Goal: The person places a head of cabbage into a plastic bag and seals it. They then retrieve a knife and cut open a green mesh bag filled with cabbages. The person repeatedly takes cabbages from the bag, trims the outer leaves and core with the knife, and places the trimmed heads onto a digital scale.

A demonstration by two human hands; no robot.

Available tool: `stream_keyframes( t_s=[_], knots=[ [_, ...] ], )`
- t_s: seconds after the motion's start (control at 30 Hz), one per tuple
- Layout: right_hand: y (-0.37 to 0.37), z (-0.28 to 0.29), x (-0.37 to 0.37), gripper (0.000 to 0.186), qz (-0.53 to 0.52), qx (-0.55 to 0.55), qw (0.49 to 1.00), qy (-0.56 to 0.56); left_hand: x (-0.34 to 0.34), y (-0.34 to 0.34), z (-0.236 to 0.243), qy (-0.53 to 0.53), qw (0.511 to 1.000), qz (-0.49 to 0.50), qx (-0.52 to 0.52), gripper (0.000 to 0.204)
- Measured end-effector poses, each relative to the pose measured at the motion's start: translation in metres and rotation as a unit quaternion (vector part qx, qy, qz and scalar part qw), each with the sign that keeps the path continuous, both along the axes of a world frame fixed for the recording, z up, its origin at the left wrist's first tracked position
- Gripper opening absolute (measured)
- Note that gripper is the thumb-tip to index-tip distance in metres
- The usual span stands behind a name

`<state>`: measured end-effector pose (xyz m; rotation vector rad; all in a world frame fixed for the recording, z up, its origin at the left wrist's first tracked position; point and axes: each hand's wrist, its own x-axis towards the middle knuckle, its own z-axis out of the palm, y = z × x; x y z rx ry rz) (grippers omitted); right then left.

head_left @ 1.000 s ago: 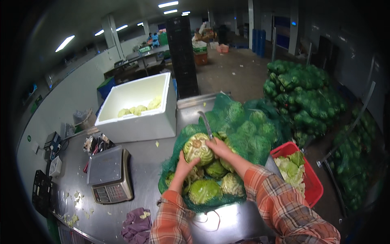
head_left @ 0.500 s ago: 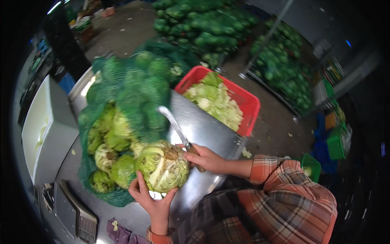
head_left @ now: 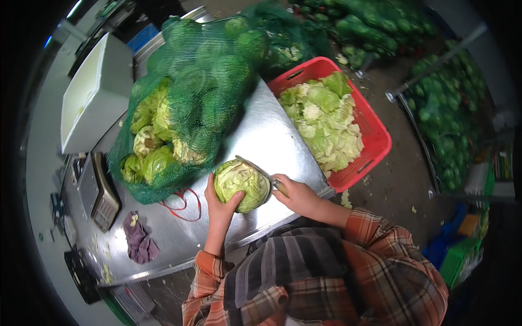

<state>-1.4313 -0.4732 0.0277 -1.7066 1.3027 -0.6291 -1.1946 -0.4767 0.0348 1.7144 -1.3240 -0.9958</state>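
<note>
A pale green cabbage (head_left: 239,187) sits at the front of the steel table (head_left: 272,130), with browned patches on its outer leaves. My left hand (head_left: 222,200) grips its left side, thumb across the front and fingers mostly hidden behind it. In my right hand (head_left: 296,194) is a knife (head_left: 254,166) with a wooden handle. Its blade lies against the cabbage's upper right side. Just beyond, to the left, a green mesh sack (head_left: 212,70) full of cabbages lies with its mouth open toward me, showing several heads (head_left: 157,163).
A red crate (head_left: 372,130) of loose cabbage leaves (head_left: 326,122) stands off the table's right edge. Left are a white foam box (head_left: 106,92), a scale (head_left: 103,195), a purple cloth (head_left: 138,239) and a red cord (head_left: 187,206). Stacked green sacks (head_left: 375,27) lie behind.
The cabbage has come away from the sack's mouth, nearer to me. The knife, earlier raised beside it, now has its blade against it. My view has shifted, showing more of the table's front.
</note>
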Motion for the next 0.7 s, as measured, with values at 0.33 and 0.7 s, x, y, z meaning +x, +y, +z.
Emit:
stream_keyframes(
  t_s=[0.33,0.7],
  knots=[
    [-0.043,0.013,-0.021,0.023,0.134,-0.122,0.983,0.042,-0.023,-0.012,0.015,-0.076,0.995,0.06,0.019,0.096],
    [-0.06,0.003,-0.008,0.023,0.172,-0.02,0.974,0.143,-0.029,-0.031,0.016,-0.138,0.989,0.042,0.03,0.093]
  ],
)
